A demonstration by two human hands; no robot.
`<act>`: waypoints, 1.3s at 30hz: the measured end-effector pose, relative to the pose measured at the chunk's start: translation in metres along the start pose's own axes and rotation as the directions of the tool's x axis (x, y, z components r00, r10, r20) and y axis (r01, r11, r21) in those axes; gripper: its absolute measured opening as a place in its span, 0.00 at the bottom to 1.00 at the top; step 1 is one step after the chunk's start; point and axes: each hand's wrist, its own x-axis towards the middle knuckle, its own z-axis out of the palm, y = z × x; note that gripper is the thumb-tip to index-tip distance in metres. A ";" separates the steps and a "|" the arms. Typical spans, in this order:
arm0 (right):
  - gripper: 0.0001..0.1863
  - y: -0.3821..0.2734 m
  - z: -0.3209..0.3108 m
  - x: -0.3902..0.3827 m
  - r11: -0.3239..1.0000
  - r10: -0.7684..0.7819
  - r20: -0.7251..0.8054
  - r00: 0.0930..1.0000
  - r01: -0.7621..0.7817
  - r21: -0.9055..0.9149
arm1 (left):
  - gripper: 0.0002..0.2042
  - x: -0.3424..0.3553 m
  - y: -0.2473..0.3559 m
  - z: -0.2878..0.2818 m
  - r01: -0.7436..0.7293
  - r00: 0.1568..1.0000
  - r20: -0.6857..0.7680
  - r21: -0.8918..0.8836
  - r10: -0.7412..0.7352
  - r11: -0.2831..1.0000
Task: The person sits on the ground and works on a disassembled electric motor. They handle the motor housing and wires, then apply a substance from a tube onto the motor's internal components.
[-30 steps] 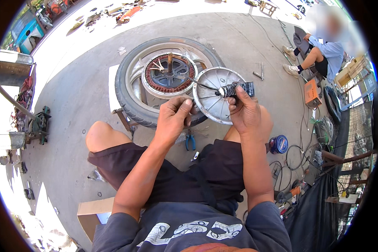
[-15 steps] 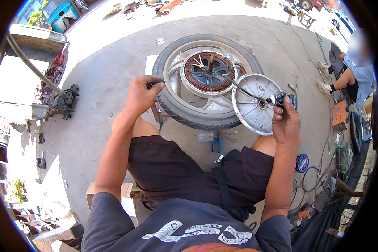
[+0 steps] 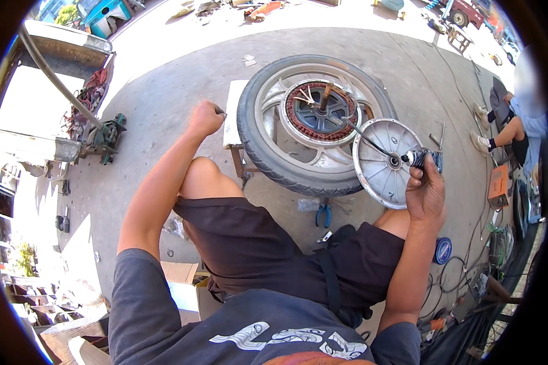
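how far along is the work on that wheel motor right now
Done: the round metal cover is off, leaving the motor's copper windings bare inside the tyre. In hand: the right hand holds a small tube at the cover's hub; the left hand is fisted aside. Left: refitting the cover.

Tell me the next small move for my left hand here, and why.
Probably bring the left hand back to the round silver hub cover. It is raised out to the side, closed on something small, clear of the wheel, while the right hand alone holds a small dark tube at the cover's centre. The cover leans on the tyre and looks unsupported.
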 end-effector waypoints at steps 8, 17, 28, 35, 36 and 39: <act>0.07 0.002 -0.001 0.003 1.000 0.013 0.033 0.999 -0.013 -0.011 | 0.12 0.013 0.034 0.002 -0.120 0.985 -0.159 -0.335 0.069 0.934; 0.07 0.007 -0.006 0.005 0.999 0.039 0.033 0.999 -0.039 0.008 | 0.11 0.021 0.092 0.035 -0.342 0.933 -0.175 -0.160 0.315 0.926; 0.06 0.000 -0.014 0.000 0.999 -0.004 -0.018 1.000 0.005 0.046 | 0.13 0.020 0.104 0.044 -0.311 0.937 -0.140 0.078 0.320 0.947; 0.07 -0.002 -0.020 0.005 0.964 0.031 0.086 0.996 -0.053 0.261 | 0.12 -0.033 0.157 -0.014 -0.390 0.918 -0.176 -0.217 0.357 0.895; 0.07 -0.003 -0.027 0.007 0.941 0.032 0.122 0.992 -0.071 0.332 | 0.11 -0.056 0.178 -0.032 -0.443 0.896 -0.095 -0.249 0.433 0.862; 0.08 -0.010 -0.040 0.012 0.896 -0.006 0.161 0.987 -0.066 0.439 | 0.07 -0.143 0.240 -0.076 -0.701 0.661 -0.051 -0.399 0.749 0.592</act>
